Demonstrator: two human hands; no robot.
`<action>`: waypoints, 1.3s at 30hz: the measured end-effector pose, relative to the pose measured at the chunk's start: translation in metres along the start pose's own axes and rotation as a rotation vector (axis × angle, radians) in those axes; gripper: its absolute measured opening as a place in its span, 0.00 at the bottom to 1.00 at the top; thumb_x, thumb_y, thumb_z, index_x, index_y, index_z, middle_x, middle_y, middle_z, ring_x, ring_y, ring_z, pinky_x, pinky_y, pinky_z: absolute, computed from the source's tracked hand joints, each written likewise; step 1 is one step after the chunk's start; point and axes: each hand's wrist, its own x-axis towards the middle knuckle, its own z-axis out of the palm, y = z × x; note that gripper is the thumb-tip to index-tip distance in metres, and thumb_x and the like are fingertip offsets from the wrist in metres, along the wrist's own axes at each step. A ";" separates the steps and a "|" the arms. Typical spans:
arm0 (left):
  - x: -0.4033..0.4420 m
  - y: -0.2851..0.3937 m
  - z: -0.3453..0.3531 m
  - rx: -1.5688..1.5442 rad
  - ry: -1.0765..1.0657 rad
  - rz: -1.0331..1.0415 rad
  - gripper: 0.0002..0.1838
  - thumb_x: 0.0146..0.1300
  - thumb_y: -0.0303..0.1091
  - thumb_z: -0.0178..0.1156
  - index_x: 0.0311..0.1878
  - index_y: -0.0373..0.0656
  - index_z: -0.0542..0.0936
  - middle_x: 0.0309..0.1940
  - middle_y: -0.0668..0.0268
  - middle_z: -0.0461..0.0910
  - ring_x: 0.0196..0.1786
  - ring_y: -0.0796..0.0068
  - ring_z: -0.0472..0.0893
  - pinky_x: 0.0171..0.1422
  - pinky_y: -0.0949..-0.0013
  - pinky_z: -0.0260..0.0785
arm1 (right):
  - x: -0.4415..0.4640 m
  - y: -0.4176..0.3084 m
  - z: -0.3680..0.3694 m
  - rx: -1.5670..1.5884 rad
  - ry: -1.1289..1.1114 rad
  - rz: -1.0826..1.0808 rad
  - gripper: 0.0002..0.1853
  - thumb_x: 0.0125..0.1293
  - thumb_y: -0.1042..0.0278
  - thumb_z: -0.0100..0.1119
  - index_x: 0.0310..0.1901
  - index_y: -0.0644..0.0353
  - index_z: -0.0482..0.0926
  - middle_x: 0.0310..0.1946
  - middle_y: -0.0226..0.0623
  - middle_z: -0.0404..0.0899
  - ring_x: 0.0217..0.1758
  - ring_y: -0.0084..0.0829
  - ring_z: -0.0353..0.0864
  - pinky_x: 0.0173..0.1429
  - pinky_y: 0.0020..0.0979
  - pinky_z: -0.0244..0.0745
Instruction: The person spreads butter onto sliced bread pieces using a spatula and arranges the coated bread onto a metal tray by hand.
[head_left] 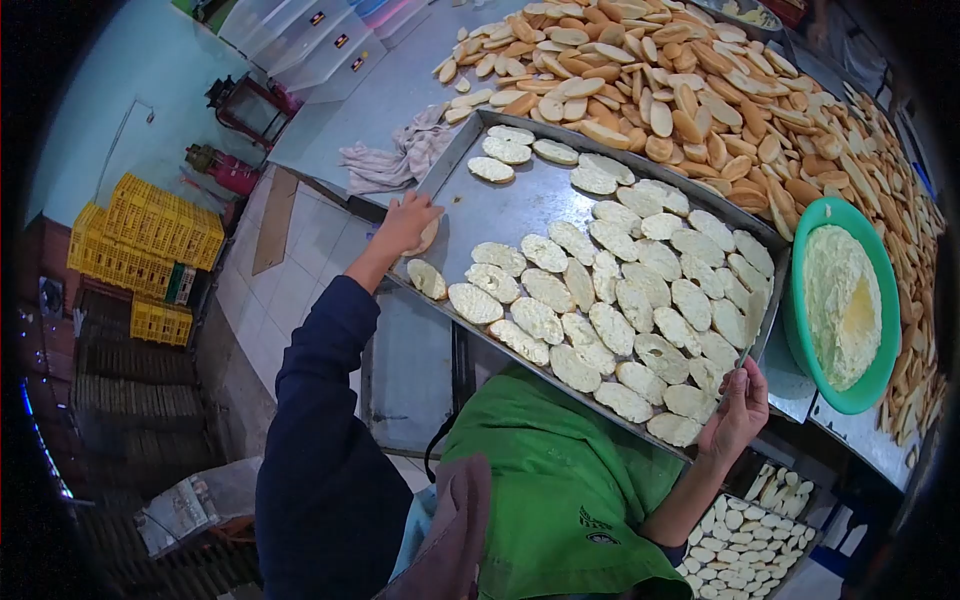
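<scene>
A metal tray (480,215) holds many oval bread slices (548,291) coated with a pale spread, with bare metal at its upper left. My left hand (408,226) is at the tray's left edge, its fingers closed round a bread slice (424,237). At the lower right corner, my right hand (737,405) pinches the tray's rim. To the right of the tray stands a green bowl (802,290) of pale creamy spread (843,305).
A large heap of bread slices (690,100) covers the table behind the tray. A cloth (405,150) lies at the back left. Yellow crates (150,235) and a red gas cylinder (225,170) stand left. Another filled tray (745,545) is low at the right.
</scene>
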 end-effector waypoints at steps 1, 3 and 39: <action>0.000 0.001 0.003 -0.003 0.003 0.010 0.22 0.35 0.31 0.68 0.39 0.47 0.77 0.43 0.66 0.72 0.50 0.65 0.69 0.40 0.65 0.67 | -0.001 0.000 -0.001 -0.002 0.009 0.007 0.11 0.60 0.76 0.54 0.44 0.67 0.74 0.30 0.31 0.76 0.29 0.16 0.69 0.33 0.16 0.64; 0.000 -0.001 0.010 -0.054 -0.003 -0.037 0.24 0.34 0.31 0.68 0.41 0.49 0.75 0.40 0.67 0.73 0.45 0.63 0.72 0.41 0.60 0.67 | -0.001 -0.003 -0.003 0.013 0.008 -0.015 0.12 0.57 0.75 0.58 0.43 0.67 0.75 0.29 0.30 0.75 0.29 0.15 0.69 0.33 0.15 0.63; -0.014 0.225 -0.091 -2.689 -0.351 0.165 0.31 0.56 0.39 0.58 0.60 0.49 0.55 0.51 0.64 0.68 0.50 0.71 0.75 0.49 0.68 0.75 | -0.022 0.007 0.064 -0.375 -0.391 -0.319 0.10 0.48 0.81 0.62 0.34 0.62 0.80 0.33 0.35 0.76 0.34 0.24 0.72 0.37 0.22 0.68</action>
